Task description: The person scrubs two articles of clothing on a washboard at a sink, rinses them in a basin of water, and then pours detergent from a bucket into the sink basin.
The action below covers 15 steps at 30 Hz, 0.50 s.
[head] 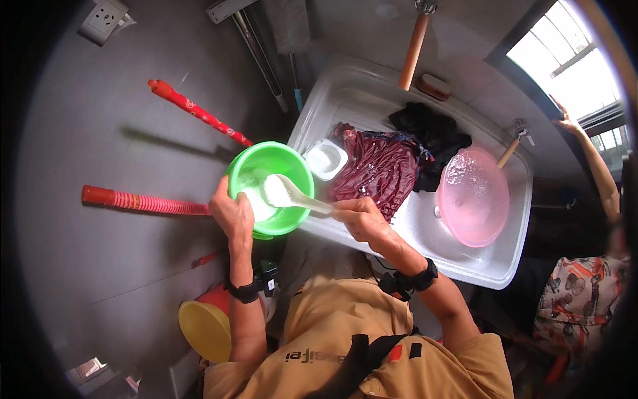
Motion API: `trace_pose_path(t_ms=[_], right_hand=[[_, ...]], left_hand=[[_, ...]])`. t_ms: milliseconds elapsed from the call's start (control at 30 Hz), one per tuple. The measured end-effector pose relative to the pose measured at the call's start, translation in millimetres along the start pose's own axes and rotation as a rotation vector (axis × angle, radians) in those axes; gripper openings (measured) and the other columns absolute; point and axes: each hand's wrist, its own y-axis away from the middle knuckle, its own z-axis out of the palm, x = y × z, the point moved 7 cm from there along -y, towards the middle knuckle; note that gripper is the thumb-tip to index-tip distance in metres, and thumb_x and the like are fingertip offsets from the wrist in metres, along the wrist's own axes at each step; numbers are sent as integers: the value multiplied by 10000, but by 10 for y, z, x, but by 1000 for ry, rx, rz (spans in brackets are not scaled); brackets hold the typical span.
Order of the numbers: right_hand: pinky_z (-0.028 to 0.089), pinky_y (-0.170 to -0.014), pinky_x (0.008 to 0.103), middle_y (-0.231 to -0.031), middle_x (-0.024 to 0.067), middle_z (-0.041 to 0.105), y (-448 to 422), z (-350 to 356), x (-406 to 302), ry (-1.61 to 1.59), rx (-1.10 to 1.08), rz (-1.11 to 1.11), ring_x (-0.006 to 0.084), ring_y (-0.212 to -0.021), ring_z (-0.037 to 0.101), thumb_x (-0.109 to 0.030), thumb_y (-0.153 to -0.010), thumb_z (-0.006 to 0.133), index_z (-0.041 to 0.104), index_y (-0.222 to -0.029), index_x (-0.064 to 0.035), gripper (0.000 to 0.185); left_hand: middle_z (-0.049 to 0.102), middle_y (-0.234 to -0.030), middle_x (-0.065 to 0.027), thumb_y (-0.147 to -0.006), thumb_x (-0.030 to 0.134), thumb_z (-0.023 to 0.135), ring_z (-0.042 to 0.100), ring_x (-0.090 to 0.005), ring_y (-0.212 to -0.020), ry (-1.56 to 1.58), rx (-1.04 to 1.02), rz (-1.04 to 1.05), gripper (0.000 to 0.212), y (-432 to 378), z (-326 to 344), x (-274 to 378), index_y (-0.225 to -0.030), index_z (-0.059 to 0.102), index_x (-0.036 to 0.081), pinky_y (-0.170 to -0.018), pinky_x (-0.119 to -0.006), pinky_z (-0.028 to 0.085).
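Observation:
My left hand (pixel 233 209) grips the left rim of a green plastic bucket (pixel 299 174), thumb over the edge. White powder (pixel 260 205) lies in the bucket. My right hand (pixel 364 219) holds the handle of a white plastic spoon (pixel 306 201), whose bowl, heaped with white powder, is over the bucket. Just right of the bucket, a small white tub (pixel 326 158) stands at the sink's left side. Wet maroon cloth (pixel 376 172) lies in the sink beside it, with black cloth (pixel 431 129) behind. A tilted pink basin (pixel 473 199) holds water at the sink's right.
The white sink (pixel 498 279) has two taps with hoses, one orange (pixel 414 52). A soap dish (pixel 433 87) is on the back edge. Red-handled rods (pixel 199 110) are at the left wall, a yellow basin (pixel 204 329) below. Another person's arm (pixel 595 159) reaches toward the window at right.

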Motion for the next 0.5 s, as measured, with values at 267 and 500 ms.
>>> trace_pose_path(t_ms=[267, 500], right_hand=[[184, -383, 194, -535, -89, 357, 38, -648, -110, -78, 230, -101, 3, -427, 265, -89, -863, 539, 619, -1046, 28, 231], [383, -466, 295, -615, 77, 565, -439, -780, 159, 702, 469, -440, 105, -501, 470, -104, -860, 551, 632, -1041, -2, 224]], left_hand=[[606, -732, -213, -609, -51, 420, 591, -336, -663, 58, 3, -86, 382, -63, -99, -147, -939, 613, -45, -693, -368, 457], [630, -785, -199, -614, -54, 410, 607, -290, -697, 83, 5, -126, 425, -51, -126, -198, -989, 609, -59, -720, -340, 467]])
